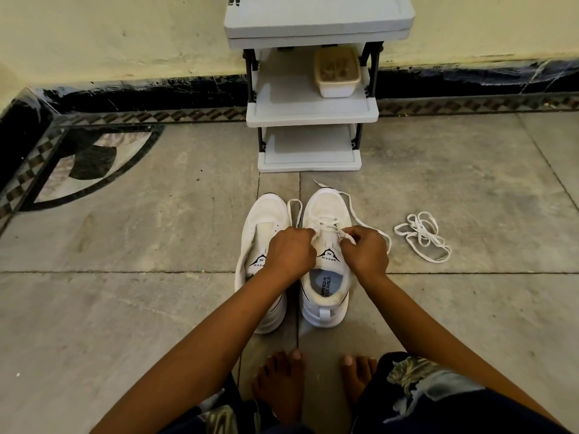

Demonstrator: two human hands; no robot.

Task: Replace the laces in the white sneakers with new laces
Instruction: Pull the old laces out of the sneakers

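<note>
Fingers [347,238] of the right hand [366,252] pinched on a lace end over the right sneaker [326,258], near its upper eyelets; fingers of the left hand [289,250] curled shut, seemingly nipping the other run of the same lace [329,223] at the tongue's left edge, though the exact grip was hidden behind the knuckles. Both sneakers stood side by side on the tiled floor [125,245], toes pointing away toward the grey shelf rack [310,111], heels toward the bare feet, long axes roughly parallel and running fore and aft. Left sneaker [266,220] showed no lace across its tongue, only a loop lying in the gap between the toes. Loose ends trailed past the right toe and down its right side. Second lace [421,236] lay in a loose bundle on the floor, well apart to the right. Judged light, flat, limp and a little slippery: best taken near the tip, where a stiffened end would feed an eyelet; prone to twisting if gripped mid-length. Sneakers judged light enough to slide when tugged, so steadying by the collar seemed wise.
</note>
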